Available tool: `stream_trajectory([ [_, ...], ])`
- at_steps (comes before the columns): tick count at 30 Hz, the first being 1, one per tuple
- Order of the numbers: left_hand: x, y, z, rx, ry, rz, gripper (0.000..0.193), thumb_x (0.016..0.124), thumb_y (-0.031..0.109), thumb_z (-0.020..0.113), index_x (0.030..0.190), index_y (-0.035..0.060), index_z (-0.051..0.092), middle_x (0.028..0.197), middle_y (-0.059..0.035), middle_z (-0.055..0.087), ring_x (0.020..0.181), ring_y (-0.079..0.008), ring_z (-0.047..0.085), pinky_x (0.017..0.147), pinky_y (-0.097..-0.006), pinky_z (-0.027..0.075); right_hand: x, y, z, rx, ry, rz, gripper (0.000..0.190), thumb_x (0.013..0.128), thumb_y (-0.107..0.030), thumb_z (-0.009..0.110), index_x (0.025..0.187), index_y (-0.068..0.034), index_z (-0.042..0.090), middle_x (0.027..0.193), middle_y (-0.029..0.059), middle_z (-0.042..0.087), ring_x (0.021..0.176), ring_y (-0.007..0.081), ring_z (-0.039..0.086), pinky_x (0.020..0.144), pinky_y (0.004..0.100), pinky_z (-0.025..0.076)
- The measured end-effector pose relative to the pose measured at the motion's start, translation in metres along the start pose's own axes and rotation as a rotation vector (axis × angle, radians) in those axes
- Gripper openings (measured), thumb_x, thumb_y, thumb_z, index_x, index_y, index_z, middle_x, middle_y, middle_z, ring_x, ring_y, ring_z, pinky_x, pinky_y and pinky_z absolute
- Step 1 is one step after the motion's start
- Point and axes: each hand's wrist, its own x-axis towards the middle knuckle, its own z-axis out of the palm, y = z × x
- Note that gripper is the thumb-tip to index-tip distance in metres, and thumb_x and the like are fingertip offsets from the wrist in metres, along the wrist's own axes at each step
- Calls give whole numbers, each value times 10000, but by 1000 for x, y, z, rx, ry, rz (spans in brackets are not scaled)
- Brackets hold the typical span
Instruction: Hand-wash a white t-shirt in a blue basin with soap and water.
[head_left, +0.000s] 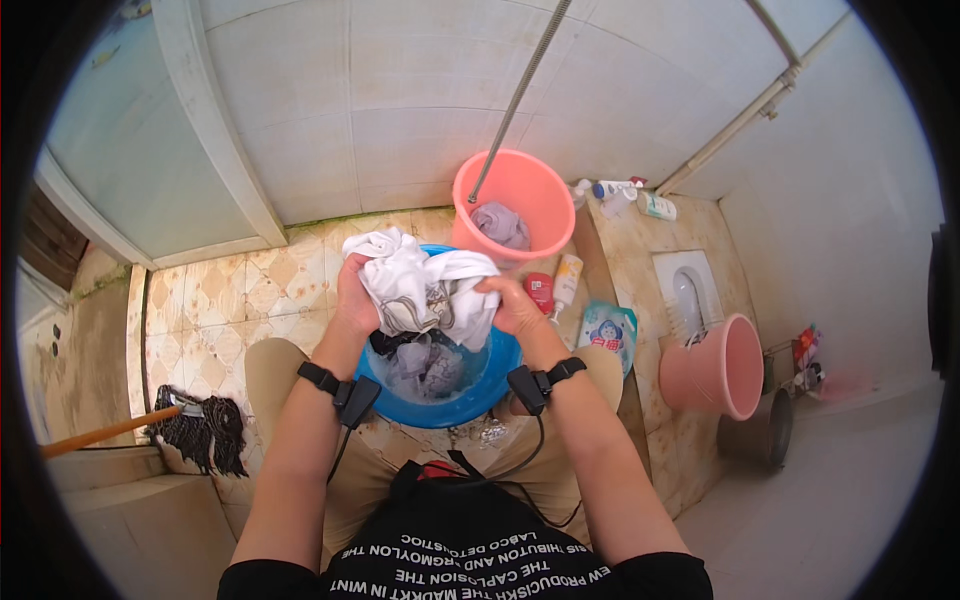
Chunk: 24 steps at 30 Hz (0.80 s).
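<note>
Bunched between my two hands is a white garment (401, 281) with a dark printed pattern, raised over a blue plastic basin (450, 412). My left hand (356, 296) grips its left side, and my right hand (514, 304) pinches the cloth at its right. Below, grey-purple clothes (427, 367) and a black piece of cloth (394, 343) soak in sudsy water in the basin. Just beyond stands a pink bucket (551, 240) with a wet greyish-purple garment (501, 225) inside. A metal shower hose (517, 97) hangs down into that bucket.
Right of the basin are a red bottle (538, 291), a pump bottle (568, 277) and a detergent pouch (606, 334) by a raised tiled step. On the step are several bottles (656, 205), a squat toilet (686, 289) and a second pink bucket (705, 371). A mop (202, 431) lies left.
</note>
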Motion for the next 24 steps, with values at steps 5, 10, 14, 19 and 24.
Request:
stream_trajectory([
  [5, 8, -28, -17, 185, 143, -95, 476, 910, 339, 474, 1271, 43, 568, 1250, -161, 633, 1118, -340, 629, 993, -490, 488, -24, -14, 62, -90, 20, -324, 568, 778, -32, 628, 1332, -24, 508, 1186, 114, 640, 1066, 240, 642, 933, 389, 518],
  [10, 23, -57, -49, 108, 137, -89, 546, 947, 524, 516, 1239, 68, 589, 1231, -134, 639, 1103, -305, 632, 958, -462, 507, -3, 65, 100, -1231, 291, -945, 758, 671, -96, 805, 1358, -84, 483, 1346, 112, 517, 1256, 275, 498, 1065, 372, 386],
  [14, 22, -94, -38, 278, 335, 119, 357, 986, 342, 508, 1184, 61, 605, 1117, -131, 663, 977, -267, 659, 886, -409, 536, 35, 80, 61, -1016, 616, -997, 512, 680, -153, 817, 1131, -37, 605, 1256, 158, 562, 1171, 282, 548, 973, 367, 441],
  [19, 28, -96, -35, 582, 680, -22, 332, 976, 299, 536, 1161, 32, 607, 1099, -141, 666, 989, -268, 669, 811, -416, 556, 44, 69, 45, -506, 694, -597, 396, 710, -122, 764, 1053, 19, 625, 1000, 158, 682, 896, 253, 663, 793, 344, 524],
  [24, 49, -61, -102, 549, 560, 51, 266, 940, 298, 599, 1013, 44, 630, 1006, -146, 678, 904, -270, 681, 758, -388, 564, 14, 87, 95, -1237, 507, -985, 404, 695, -129, 776, 1035, 41, 638, 1048, 161, 669, 947, 272, 642, 818, 368, 517],
])
